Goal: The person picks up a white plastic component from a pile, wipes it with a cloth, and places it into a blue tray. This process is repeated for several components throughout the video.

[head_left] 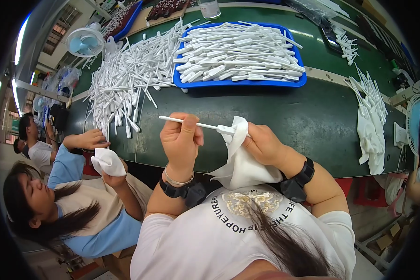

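Pinched between the thumb and fingers of my left hand (181, 140) is the thin shaft of a white plastic stick (204, 125). The stick lies nearly level in front of my chest, its wider flat end to the right. My right hand (265, 144) is closed on a white cloth (249, 171), which wraps over that wider end and hangs down to my shirt. The far tip of the stick is hidden by cloth and fingers. Beyond my hands, a blue tray (240, 84) holds many similar sticks stacked lengthwise.
A loose pile of white sticks (121, 88) covers the table (196, 102) left of the tray. On the left, a co-worker (98, 205) holds a white cloth (108, 162) and reaches to the pile. More sticks (368, 93) and a cloth (372, 140) lie at the right, near a fan (415, 121).
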Motion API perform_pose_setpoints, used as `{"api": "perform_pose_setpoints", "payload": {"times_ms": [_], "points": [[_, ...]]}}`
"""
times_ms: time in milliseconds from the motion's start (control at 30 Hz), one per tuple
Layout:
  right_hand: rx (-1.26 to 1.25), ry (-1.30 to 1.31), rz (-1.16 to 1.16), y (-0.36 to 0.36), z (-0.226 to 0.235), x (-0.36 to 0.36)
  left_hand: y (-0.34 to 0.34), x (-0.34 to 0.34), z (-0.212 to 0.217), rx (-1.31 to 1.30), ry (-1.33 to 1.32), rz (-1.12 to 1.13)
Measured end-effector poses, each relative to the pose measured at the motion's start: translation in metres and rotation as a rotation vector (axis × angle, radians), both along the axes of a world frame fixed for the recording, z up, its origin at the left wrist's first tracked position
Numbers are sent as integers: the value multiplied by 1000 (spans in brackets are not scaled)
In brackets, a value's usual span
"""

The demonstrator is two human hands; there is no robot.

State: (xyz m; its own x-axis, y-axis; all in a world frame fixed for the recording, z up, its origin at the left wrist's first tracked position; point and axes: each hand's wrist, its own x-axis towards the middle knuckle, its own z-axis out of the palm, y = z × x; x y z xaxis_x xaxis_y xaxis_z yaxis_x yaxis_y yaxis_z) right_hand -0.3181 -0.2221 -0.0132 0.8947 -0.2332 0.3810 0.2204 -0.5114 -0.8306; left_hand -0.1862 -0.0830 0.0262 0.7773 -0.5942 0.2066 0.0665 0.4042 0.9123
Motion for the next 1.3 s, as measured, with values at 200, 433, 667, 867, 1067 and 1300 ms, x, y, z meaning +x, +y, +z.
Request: {"api": "perform_pose_setpoints", "payload": {"times_ms": [200, 433, 667, 867, 1067, 1300], "points": [[104, 36, 30, 7, -2, 3, -5, -14, -13, 69, -103, -9], [216, 84, 86, 3, 7, 3, -7, -7, -12, 90, 89, -138], [777, 189, 187, 0, 9, -1, -4, -2, -18, -128, 129, -71], [1024, 274, 149, -4, -2, 5, 0, -4, -31, -67, -550, -52], [888, 275, 80, -4, -14, 9, -10, -16, -19, 260, -883, -73], [989, 197, 107, -3, -6, 4, -13, -20, -20, 87, -741, -79]]}}
